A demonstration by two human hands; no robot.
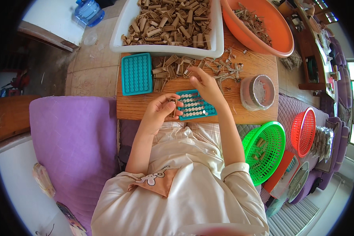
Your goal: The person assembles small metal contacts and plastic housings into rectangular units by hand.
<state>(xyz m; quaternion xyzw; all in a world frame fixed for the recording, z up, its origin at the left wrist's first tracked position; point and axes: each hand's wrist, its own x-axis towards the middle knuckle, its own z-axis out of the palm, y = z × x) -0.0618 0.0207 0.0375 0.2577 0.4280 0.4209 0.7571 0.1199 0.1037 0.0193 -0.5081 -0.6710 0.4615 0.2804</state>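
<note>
Wooden tabletop (134, 107): left hand (158, 111) clamped on a brown casing (172, 108), right hand (207, 89) angled inward, thumb and forefinger apart.

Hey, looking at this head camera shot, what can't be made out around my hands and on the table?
All in the head view:
- Brown piece: partly covered by the left hand holding it.
- Right hand: whether its fingertips hold anything is too small to tell.
- Teal tray with white discs: upper right corner hidden by the right hand.
- White bin and orange basin: cut off by the upper edge.
</note>
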